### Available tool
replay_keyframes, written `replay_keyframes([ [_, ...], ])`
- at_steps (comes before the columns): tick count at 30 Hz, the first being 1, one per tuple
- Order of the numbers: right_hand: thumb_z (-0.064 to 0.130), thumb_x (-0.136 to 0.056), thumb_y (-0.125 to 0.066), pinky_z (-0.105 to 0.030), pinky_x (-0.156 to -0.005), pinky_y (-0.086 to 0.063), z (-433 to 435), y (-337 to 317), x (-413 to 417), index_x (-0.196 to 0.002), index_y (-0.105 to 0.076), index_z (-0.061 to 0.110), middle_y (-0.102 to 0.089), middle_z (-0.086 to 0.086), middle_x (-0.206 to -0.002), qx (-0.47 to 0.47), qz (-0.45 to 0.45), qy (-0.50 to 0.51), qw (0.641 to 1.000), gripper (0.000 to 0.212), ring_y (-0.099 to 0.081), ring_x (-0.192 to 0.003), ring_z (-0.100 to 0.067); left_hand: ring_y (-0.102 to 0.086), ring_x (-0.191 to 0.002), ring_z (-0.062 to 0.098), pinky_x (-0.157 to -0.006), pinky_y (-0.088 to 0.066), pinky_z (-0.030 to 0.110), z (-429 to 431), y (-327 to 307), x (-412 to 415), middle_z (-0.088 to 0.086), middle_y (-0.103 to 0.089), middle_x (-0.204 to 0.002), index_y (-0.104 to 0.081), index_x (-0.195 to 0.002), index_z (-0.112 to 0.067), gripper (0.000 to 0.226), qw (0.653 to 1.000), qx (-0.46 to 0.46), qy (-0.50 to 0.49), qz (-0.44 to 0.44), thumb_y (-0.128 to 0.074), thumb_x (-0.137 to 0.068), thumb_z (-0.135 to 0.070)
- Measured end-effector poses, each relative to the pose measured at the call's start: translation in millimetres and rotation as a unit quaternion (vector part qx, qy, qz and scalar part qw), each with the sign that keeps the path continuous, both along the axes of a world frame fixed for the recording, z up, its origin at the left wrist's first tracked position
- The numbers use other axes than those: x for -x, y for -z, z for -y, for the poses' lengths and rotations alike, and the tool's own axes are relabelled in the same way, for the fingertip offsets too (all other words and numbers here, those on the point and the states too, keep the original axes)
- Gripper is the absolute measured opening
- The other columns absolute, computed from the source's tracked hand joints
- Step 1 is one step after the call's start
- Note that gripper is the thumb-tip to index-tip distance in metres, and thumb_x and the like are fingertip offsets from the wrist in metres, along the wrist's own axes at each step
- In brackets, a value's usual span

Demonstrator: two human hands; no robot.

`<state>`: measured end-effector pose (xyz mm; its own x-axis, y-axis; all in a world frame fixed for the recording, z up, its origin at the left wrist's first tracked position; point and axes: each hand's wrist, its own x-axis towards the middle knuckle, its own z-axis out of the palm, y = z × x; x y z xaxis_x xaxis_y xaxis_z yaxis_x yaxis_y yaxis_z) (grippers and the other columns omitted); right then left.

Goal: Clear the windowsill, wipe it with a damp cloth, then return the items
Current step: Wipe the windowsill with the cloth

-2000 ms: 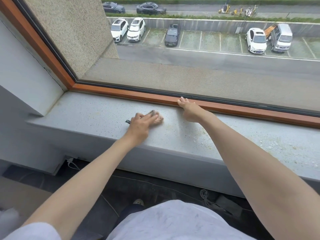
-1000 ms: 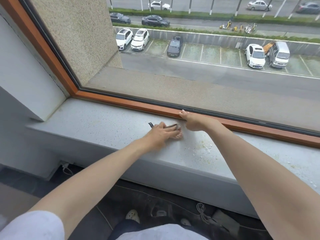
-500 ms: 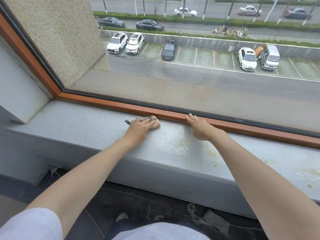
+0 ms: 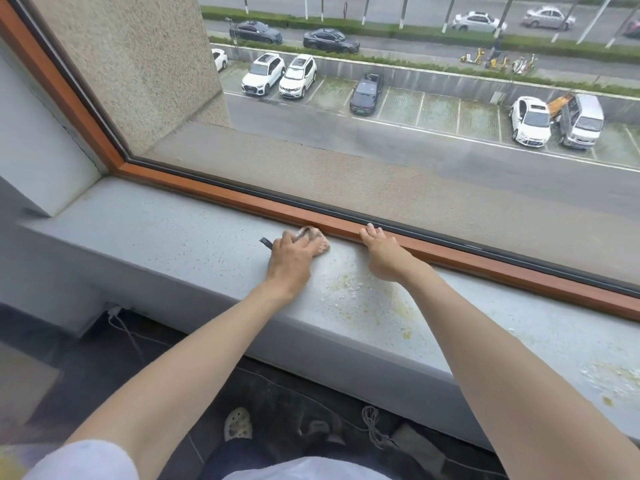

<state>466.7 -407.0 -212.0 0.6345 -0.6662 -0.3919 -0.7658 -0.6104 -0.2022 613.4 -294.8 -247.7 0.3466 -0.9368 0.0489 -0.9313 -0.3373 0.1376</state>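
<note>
Soft, even daylight enters through the window (image 4: 381,133); shadows are faint, edges bow from wide-angle distortion, focus sharp.

The grey speckled sill (image 4: 156,237) ran from the left wall corner off to the right, its back edge meeting the orange-brown frame (image 4: 242,199). Near the back, a bunched pinkish cloth (image 4: 320,242) lay on it, a dark strip sticking out to the left, pressed down by the left hand (image 4: 291,261) with fingers bent over it. Just beside it, the right hand (image 4: 382,254) rested on the sill, fingertips up on the frame. In front of the hands a yellowish stain (image 4: 363,296) with pale flecks spread over the surface. Far right, more crumbs (image 4: 609,375) lay scattered.
</note>
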Motion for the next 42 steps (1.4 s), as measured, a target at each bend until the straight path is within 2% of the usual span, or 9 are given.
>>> replay_keyframes([
  [4, -0.012, -0.088, -0.029, -0.042, -0.118, -0.003, -3, -2, -2, -0.152, 0.002, 0.006, 0.01, -0.01, -0.159, 0.004, -0.022, 0.009, 1.0, 0.074, 0.003, -0.148, -0.024, -0.041, -0.111, 0.03, -0.092, -0.033, 0.037, -9, 5, 12, -0.006, -0.039, -0.148, -0.038, -0.144, -0.026, 0.055, 0.973, 0.013, 0.232, 0.005, -0.04, -0.096, 0.0],
  [7, -0.013, -0.088, -0.027, -0.042, -0.118, -0.001, -2, -3, 3, -0.152, 0.003, 0.008, 0.011, -0.008, -0.159, -0.003, -0.043, 0.01, 0.999, 0.074, 0.004, -0.148, -0.023, -0.038, -0.112, 0.023, -0.093, -0.03, 0.032, 2, 7, -15, -0.014, -0.026, -0.154, -0.028, -0.147, -0.034, 0.07, 0.981, -0.041, 0.19, 0.008, -0.036, -0.092, 0.009],
  [10, -0.015, -0.087, -0.026, -0.043, -0.118, 0.001, 0, -4, 8, -0.153, 0.003, 0.01, 0.011, -0.006, -0.16, -0.001, -0.052, 0.012, 0.999, 0.076, 0.005, -0.148, -0.021, -0.035, -0.115, 0.026, -0.095, -0.029, 0.033, 12, -4, -2, -0.01, -0.032, -0.152, -0.026, -0.148, -0.032, 0.074, 0.993, -0.05, 0.098, 0.03, -0.036, -0.086, 0.009],
  [16, -0.008, -0.09, -0.023, -0.05, -0.117, -0.001, 6, -13, 5, -0.153, -0.007, 0.012, 0.002, -0.007, -0.16, 0.028, -0.103, -0.004, 0.994, 0.069, -0.007, -0.148, -0.022, -0.035, -0.117, 0.027, -0.095, -0.032, 0.036, 3, -2, 12, -0.013, -0.013, -0.157, -0.014, -0.151, -0.031, 0.066, 0.944, -0.088, 0.312, 0.069, -0.03, -0.096, 0.003],
  [21, -0.006, -0.09, -0.025, -0.055, -0.116, -0.003, -1, -11, 6, -0.153, -0.009, 0.011, -0.001, -0.007, -0.161, 0.051, -0.135, 0.006, 0.99, 0.067, -0.01, -0.147, -0.022, -0.032, -0.121, 0.032, -0.097, -0.028, 0.037, 15, -2, -5, -0.004, -0.023, -0.155, -0.014, -0.15, -0.029, 0.075, 0.979, -0.104, 0.169, 0.041, -0.031, -0.088, 0.009],
  [27, -0.003, -0.092, -0.027, -0.059, -0.114, -0.006, -2, -7, 4, -0.152, -0.01, 0.009, -0.002, -0.007, -0.161, 0.058, -0.131, 0.031, 0.989, 0.064, -0.01, -0.147, -0.023, -0.037, -0.114, 0.03, -0.093, -0.036, 0.039, 4, 7, 15, -0.01, -0.018, -0.156, -0.02, -0.15, -0.026, 0.062, 0.931, -0.07, 0.353, 0.064, -0.036, -0.095, -0.002],
  [33, -0.005, -0.091, -0.025, -0.056, -0.115, -0.003, -11, 6, 1, -0.152, -0.005, 0.009, 0.003, -0.007, -0.16, 0.05, -0.113, 0.061, 0.99, 0.066, -0.003, -0.148, -0.022, -0.032, -0.119, 0.029, -0.097, -0.029, 0.036, 18, 5, -12, -0.01, -0.022, -0.155, -0.016, -0.15, -0.031, 0.073, 0.972, -0.102, 0.207, 0.053, -0.035, -0.089, 0.004],
  [39, -0.006, -0.09, -0.024, -0.053, -0.117, -0.001, -18, 3, -17, -0.152, -0.004, 0.004, 0.005, -0.01, -0.16, 0.045, -0.097, 0.071, 0.992, 0.066, -0.001, -0.148, -0.025, -0.035, -0.117, 0.029, -0.095, -0.03, 0.037, -16, 11, -7, -0.013, -0.017, -0.156, -0.02, -0.15, -0.028, 0.076, 0.944, -0.052, 0.324, 0.03, -0.038, -0.085, 0.008],
  [42, -0.005, -0.09, -0.025, -0.052, -0.117, -0.001, -16, 2, -17, -0.152, -0.003, 0.004, 0.005, -0.01, -0.16, 0.036, -0.095, 0.06, 0.993, 0.066, -0.001, -0.148, -0.025, -0.035, -0.115, 0.027, -0.095, -0.029, 0.034, -5, 13, -16, -0.014, -0.018, -0.156, -0.021, -0.149, -0.032, 0.075, 0.972, -0.071, 0.223, 0.022, -0.037, -0.088, 0.007],
])
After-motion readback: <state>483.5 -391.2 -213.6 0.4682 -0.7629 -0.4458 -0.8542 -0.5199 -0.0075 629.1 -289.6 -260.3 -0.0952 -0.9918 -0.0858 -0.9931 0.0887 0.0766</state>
